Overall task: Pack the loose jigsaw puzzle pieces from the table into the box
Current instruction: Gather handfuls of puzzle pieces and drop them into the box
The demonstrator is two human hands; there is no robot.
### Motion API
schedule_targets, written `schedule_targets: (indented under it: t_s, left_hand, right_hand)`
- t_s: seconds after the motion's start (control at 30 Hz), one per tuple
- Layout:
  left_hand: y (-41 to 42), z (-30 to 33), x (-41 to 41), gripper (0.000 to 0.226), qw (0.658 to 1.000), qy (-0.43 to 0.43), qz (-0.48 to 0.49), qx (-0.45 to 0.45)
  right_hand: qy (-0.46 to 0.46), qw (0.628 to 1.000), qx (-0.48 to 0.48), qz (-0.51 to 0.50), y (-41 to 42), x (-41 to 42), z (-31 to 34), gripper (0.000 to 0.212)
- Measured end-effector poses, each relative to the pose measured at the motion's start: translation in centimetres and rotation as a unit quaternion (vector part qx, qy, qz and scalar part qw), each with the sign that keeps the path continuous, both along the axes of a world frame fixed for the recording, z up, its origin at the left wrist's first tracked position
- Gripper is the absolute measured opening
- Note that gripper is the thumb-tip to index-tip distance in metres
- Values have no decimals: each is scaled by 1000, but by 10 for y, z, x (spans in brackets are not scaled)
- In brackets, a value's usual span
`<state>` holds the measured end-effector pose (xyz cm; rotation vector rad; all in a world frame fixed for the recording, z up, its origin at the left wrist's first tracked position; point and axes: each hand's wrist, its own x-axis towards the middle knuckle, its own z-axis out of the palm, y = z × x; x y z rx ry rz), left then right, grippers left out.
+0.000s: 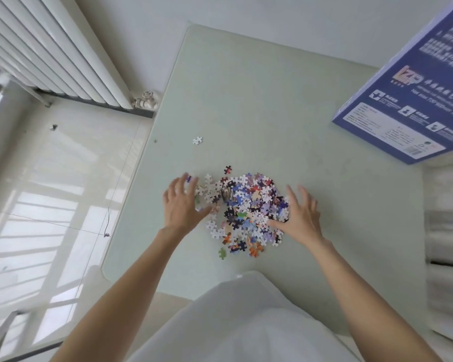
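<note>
A heap of loose, many-coloured jigsaw pieces (246,207) lies on the pale green table (285,105), near its front middle. My left hand (181,203) rests on the heap's left edge with fingers spread. On the heap's right edge my right hand (300,215) also has its fingers spread, thumb touching pieces. Neither hand holds anything that I can see. One white piece (197,140) lies alone farther back on the left. A dark piece (227,169) sits just behind the heap, a green one (222,253) just in front. The blue puzzle box (413,97) stands at the far right.
A white radiator (50,48) with a valve (146,100) runs along the wall to the left of the table. Shiny floor tiles lie beyond the table's left edge. My white shirt fills the bottom middle. White furniture stands to the right.
</note>
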<state>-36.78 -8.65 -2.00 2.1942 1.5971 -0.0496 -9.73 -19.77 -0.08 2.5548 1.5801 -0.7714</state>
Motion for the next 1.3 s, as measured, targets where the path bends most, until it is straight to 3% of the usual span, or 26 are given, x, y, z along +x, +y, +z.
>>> schedule_targets:
  t_s: [0.1,0.23,0.43,0.7,0.9,1.07,1.3]
  left_hand:
    - [-15,3,-9,115,991,46,94,-89]
    - [-36,0,13,117,991,8,38,-125]
    - [-56,-1,55,122,992,-21,-14,-127]
    - [-55,0,67,87,987,-82,-7,-141]
    - [-48,4,73,81,985,-81,-35,-145]
    - [-47,2,73,74,985,-75,-37,-148]
    - [-45,3,71,51,984,-106,-38,-135]
  right_hand:
    - [60,990,-70,-110,-13,-12,-1,122]
    - [87,992,-43,-76,-7,-47,-9,119]
    - [48,998,-13,-34,9,-74,-14,108]
    - [101,993,56,-9,15,-78,-20,68]
    - [92,994,49,14,19,-76,-19,65]
    - [110,992,49,36,25,-75,-17,76]
    - [71,994,63,55,26,-73,-14,46]
